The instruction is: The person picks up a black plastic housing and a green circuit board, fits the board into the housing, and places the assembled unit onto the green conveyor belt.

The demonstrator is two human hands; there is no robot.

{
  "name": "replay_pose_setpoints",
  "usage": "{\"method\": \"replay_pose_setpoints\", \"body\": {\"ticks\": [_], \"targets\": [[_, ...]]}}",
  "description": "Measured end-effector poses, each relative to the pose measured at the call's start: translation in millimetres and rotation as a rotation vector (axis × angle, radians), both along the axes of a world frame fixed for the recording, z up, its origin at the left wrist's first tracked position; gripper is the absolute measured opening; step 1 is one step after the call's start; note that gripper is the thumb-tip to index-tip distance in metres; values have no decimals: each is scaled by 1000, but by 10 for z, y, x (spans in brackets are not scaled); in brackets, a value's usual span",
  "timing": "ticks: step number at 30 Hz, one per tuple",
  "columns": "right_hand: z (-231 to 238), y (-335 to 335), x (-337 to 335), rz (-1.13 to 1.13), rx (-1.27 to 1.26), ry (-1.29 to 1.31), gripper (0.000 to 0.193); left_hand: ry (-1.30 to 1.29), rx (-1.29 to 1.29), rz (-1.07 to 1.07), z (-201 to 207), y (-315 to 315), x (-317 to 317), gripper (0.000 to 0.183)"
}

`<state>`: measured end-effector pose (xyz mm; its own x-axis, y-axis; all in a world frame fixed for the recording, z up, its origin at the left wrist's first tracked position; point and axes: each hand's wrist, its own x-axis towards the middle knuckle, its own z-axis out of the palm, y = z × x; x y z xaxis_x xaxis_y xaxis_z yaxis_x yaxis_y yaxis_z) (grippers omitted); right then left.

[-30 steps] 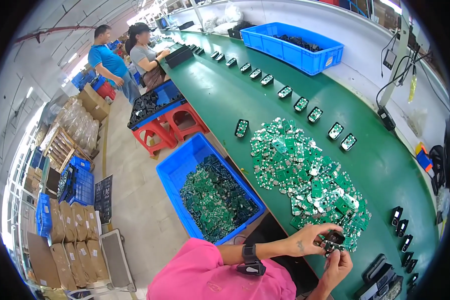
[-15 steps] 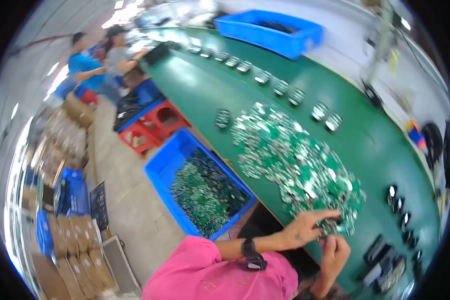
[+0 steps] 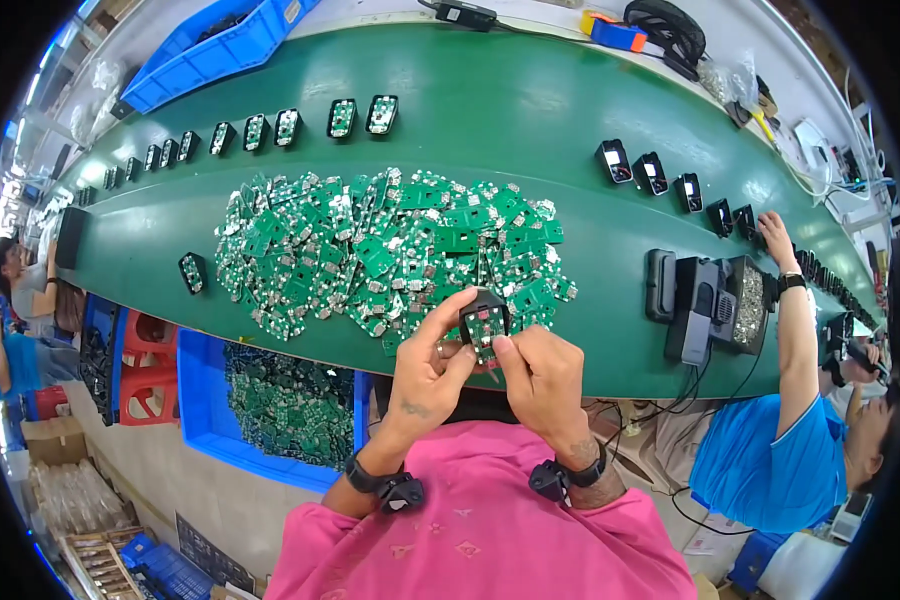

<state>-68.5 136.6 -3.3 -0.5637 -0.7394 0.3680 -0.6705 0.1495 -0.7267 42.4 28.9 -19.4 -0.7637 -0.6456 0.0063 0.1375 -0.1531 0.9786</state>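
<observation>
A small black plastic housing (image 3: 468, 322) with a green circuit board (image 3: 487, 326) in its open side is held upright over the table's near edge. My left hand (image 3: 428, 372) is closed round its side, fingers behind and thumb in front. My right hand (image 3: 545, 372) is closed at its lower right, the thumb pressing on the board's edge. A bit of reddish wire shows below the thumbs. Just beyond my hands lies a wide heap of loose green circuit boards (image 3: 370, 250). One housing with a board (image 3: 192, 272) lies alone left of the heap.
Filled housings (image 3: 286, 128) stand in a row at the far left of the green table (image 3: 530, 100); open black housings (image 3: 652, 173) run along the right. A co-worker's hand (image 3: 775, 238) touches that row. Dark devices (image 3: 698, 310) sit at right. A blue bin of boards (image 3: 202, 400) is below left.
The view has swung to the right, bringing the co-worker and the right-hand row into sight. My hands now hold the housing upright before my chest, its board facing me.
</observation>
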Motion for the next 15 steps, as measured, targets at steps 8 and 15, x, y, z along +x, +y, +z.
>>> {"method": "replay_pose_setpoints", "body": {"ticks": [8, 15], "targets": [[-103, 4, -22, 33, 77, 136, 24, -108, 134, 15, 18, -23, 11, 38], [37, -59, -71, 123, 91, -506, 44, -171, 125, -6, 35, -38, -10, 35]]}}
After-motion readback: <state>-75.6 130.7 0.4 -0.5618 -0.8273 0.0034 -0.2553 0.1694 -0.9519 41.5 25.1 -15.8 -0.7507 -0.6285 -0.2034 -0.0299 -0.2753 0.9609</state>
